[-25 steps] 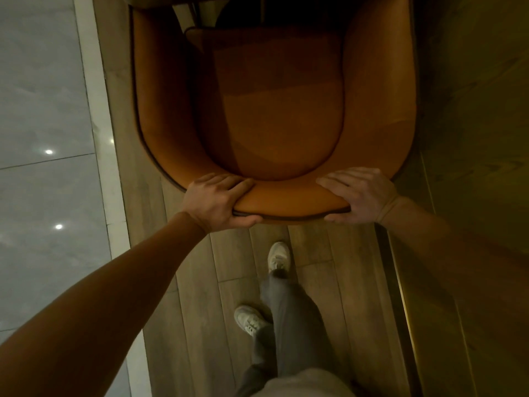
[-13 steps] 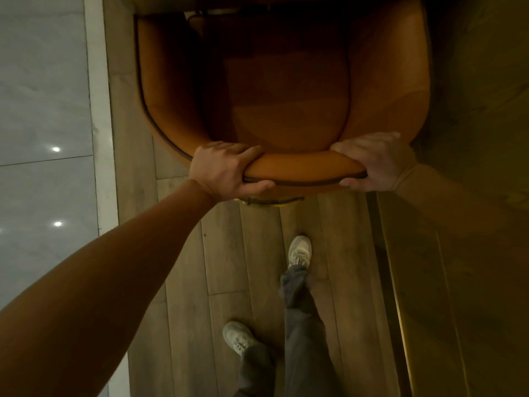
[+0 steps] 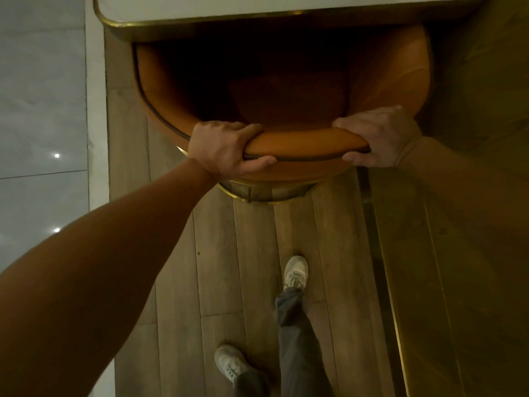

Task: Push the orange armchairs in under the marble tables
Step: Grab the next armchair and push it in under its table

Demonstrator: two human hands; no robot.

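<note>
Gripping armchair [image 3: 303, 141] backrest: left hand [image 3: 226, 150], right hand [image 3: 378, 136] | seat under marble table [image 3: 257, 10] | wall panel right [image 3: 472, 110]

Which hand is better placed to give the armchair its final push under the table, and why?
Left hand, marginally: its fingers wrap over the armchair back with the thumb behind. The right hand grips nearer the corner. Both together look best.
</note>
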